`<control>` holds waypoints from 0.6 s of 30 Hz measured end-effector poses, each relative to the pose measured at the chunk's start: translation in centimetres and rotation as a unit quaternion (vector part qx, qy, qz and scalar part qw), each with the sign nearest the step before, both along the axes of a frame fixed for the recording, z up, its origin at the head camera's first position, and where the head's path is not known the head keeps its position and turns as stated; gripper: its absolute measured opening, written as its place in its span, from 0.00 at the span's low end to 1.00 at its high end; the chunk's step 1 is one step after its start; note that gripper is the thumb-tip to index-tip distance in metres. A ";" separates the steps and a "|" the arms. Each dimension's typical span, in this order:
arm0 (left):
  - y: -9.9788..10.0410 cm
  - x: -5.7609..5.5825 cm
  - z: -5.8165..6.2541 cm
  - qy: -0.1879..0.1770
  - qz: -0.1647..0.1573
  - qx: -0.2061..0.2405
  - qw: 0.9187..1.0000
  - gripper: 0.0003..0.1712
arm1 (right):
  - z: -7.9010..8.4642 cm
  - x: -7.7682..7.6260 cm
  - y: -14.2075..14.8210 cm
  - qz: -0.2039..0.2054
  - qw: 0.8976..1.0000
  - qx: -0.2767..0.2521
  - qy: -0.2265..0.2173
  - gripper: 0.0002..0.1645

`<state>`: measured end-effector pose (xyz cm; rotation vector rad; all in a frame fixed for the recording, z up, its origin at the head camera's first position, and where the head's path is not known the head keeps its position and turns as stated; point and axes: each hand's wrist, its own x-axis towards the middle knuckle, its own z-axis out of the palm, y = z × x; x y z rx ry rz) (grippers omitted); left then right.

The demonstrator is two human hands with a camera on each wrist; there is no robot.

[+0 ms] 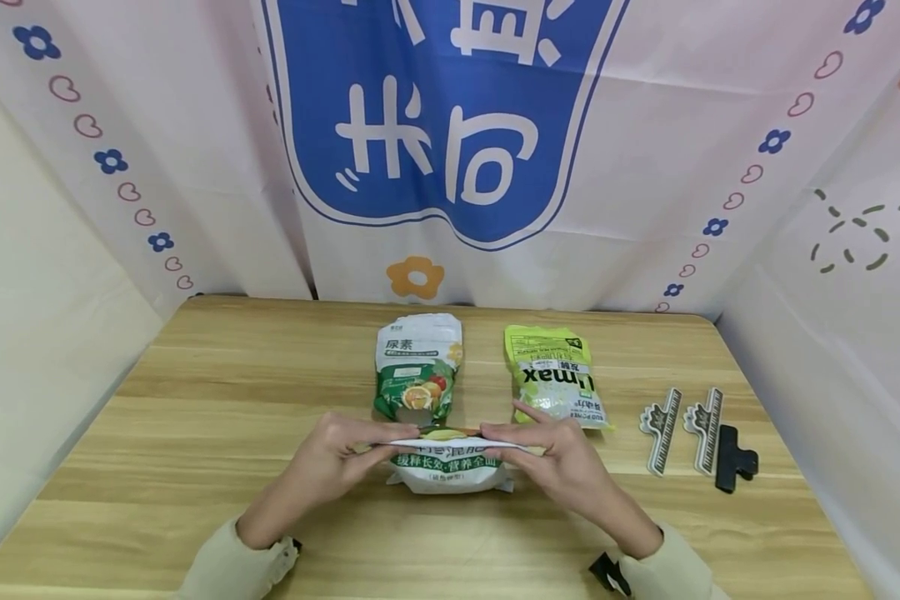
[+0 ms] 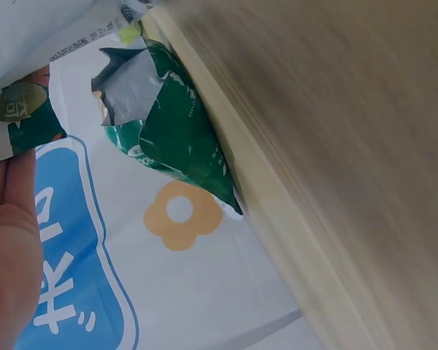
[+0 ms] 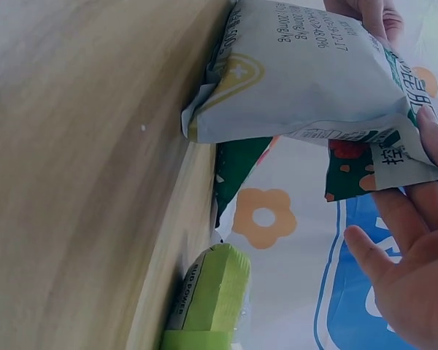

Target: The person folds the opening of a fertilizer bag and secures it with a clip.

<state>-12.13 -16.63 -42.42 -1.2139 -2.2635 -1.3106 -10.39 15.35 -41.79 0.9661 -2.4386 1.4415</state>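
A white plastic bag of fertilizer (image 1: 450, 479) with green lettering stands upright near the middle of the table, its top folded over into a flat strip. My left hand (image 1: 337, 454) pinches the left end of that fold between thumb and fingers. At the opposite end, my right hand (image 1: 562, 454) does the same, with one finger lifted away. The right wrist view shows the bag's printed white side (image 3: 306, 80) and its bottom corner on the wood. A green flap of the bag's top (image 2: 36, 127) hangs past the fingers in the left wrist view.
Behind the bag lie a white-and-green pouch (image 1: 418, 367) and a lime-green bag (image 1: 555, 379). At the right are two silver clips, one (image 1: 663, 429) left of the other (image 1: 707, 429), and a black clip (image 1: 735, 460). A printed curtain (image 1: 607, 250) hangs behind the table (image 1: 232, 400).
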 end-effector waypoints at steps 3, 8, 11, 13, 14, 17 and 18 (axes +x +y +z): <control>-0.1 0.0 -0.1 0.003 -0.001 -0.011 1.000 0.18 | 0.1 0.0 0.1 -0.001 1.000 0.012 0.011 0.11; 0.2 0.1 -0.2 0.004 0.027 -0.028 0.999 0.17 | 0.1 0.0 0.1 -0.002 0.999 0.024 0.036 0.12; 0.5 0.2 -0.2 -0.023 0.045 -0.033 0.998 0.16 | 0.1 0.0 0.3 0.001 0.998 0.024 0.049 0.13; 0.6 0.4 -0.2 -0.050 0.050 -0.033 0.997 0.18 | 0.0 0.0 0.5 0.003 0.998 0.026 0.056 0.13; 0.6 0.4 -0.2 -0.065 0.051 -0.033 0.996 0.18 | -0.1 -0.1 0.6 0.004 0.998 0.026 0.057 0.13; 0.7 0.5 -0.1 -0.080 0.043 -0.030 0.995 0.17 | 0.0 -0.1 0.9 0.006 0.999 0.029 0.044 0.14; 0.7 0.5 -0.1 -0.076 0.037 -0.029 0.996 0.16 | 0.0 -0.2 1.0 0.008 0.999 0.030 0.038 0.14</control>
